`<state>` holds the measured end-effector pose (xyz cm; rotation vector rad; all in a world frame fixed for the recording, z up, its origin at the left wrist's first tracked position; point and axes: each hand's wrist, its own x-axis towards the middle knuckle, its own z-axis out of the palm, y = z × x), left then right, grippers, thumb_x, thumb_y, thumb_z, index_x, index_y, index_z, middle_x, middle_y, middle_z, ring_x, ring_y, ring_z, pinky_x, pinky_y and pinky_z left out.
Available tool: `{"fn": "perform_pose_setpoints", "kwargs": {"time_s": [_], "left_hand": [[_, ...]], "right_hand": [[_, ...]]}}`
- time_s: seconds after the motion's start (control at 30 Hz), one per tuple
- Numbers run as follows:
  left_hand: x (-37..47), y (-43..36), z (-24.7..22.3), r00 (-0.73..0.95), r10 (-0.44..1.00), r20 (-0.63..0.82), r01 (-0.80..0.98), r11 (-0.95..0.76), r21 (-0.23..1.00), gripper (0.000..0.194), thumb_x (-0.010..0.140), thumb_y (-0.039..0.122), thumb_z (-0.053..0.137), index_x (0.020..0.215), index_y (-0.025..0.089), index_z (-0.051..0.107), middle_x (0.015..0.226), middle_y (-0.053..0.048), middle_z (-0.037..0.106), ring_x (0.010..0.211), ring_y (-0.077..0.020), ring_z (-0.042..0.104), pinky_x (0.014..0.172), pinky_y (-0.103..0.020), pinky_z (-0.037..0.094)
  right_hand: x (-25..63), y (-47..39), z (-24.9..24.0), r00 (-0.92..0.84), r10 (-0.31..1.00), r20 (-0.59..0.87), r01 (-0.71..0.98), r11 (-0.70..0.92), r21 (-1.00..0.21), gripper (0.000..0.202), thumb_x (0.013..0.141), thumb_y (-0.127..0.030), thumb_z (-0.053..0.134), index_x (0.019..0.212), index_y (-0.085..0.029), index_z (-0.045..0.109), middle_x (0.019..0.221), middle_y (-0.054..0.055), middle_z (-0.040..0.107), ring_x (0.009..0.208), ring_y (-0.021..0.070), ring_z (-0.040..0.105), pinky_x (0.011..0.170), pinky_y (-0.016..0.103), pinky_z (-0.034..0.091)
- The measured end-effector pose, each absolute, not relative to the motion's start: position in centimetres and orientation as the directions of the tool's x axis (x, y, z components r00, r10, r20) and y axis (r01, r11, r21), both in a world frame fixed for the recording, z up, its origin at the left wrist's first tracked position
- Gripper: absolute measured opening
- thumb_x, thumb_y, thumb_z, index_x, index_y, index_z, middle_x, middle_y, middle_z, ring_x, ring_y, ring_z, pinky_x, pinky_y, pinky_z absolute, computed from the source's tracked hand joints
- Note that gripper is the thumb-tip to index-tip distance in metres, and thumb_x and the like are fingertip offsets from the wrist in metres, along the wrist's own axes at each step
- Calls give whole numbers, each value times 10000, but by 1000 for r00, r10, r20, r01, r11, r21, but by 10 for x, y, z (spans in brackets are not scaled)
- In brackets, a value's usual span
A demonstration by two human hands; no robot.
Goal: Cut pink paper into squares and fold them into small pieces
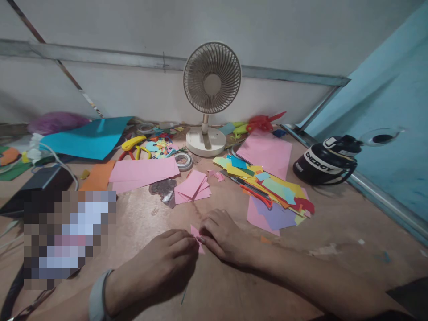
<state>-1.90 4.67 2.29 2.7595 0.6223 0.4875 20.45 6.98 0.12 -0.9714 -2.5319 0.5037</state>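
A small piece of pink paper is pinched between my two hands, low in the middle of the view. My left hand has its fingers closed on the paper's left side, with a grey band round the wrist. On the other side, the fingertips of my right hand hold the same paper. A thin dark green stem sticks out below my left hand; its upper end is hidden. Beyond my hands lies a small stack of pink paper pieces.
A white fan stands at the back. Coloured paper strips, an orange-handled cutter, tape and yellow-handled pliers lie around. A black jug is at the right, a black box at the left.
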Motion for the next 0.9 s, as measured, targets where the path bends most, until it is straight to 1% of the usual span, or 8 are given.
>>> {"fn": "perform_pose_setpoints", "kwargs": {"time_s": [0.13,0.2,0.33,0.43,0.5,0.6,0.77,0.9], "left_hand": [[-19,48,27,861,425,280,348,-893,286,308,952,113,404,1219,148,554,1015,-104,695,946,-239,656,864,-393,548],[-18,49,28,861,422,284,352,-897,268,340,958,115,401,1274,141,524,1039,-109,700,971,-243,662,869,-394,550],[-16,49,26,856,424,295,362,-900,241,282,946,95,429,1182,146,575,1001,-98,699,961,-250,666,836,-391,553],[-17,49,22,858,432,279,370,-895,249,280,934,93,450,1172,152,585,1007,-89,691,964,-254,656,836,-400,548],[-18,49,19,854,443,274,377,-889,262,295,924,88,465,1184,158,586,1017,-85,685,968,-250,649,848,-402,543],[-19,49,17,851,448,274,374,-883,283,295,916,79,468,1169,165,593,1017,-84,678,967,-243,644,860,-398,541],[-19,50,19,846,450,285,373,-882,287,277,904,79,471,1134,166,599,992,-85,679,975,-247,645,873,-400,545],[-18,51,21,857,439,272,356,-883,304,321,895,88,464,1186,157,582,1013,-97,682,984,-256,646,870,-408,553]], "right_hand": [[204,71,0,-667,717,202,564,663,-492,65,946,-212,601,946,-173,549,1007,78,592,928,217,501,849,360,406],[204,73,-1,-664,723,190,564,651,-507,79,931,-206,627,924,-180,553,992,67,592,919,213,500,844,361,408],[203,78,2,-645,750,149,545,588,-597,90,916,-200,663,899,-183,577,964,43,597,928,202,520,849,361,413],[205,83,12,-591,805,58,519,435,-736,75,896,-123,648,913,-178,600,957,31,609,920,178,553,834,327,443],[207,84,22,-583,812,-26,506,337,-794,155,860,-82,649,977,-179,621,995,33,621,941,172,570,836,310,458],[211,84,34,-633,769,-93,512,326,-795,264,820,-101,684,1061,-196,635,1068,38,620,1015,193,564,892,333,457],[215,87,37,-684,719,-119,522,370,-768,269,843,-183,698,1104,-201,636,1115,58,603,1090,223,531,951,388,443],[219,93,24,-729,680,-83,459,395,-796,346,818,-91,678,1141,-208,632,1144,56,617,1127,223,538,982,395,442]]}}
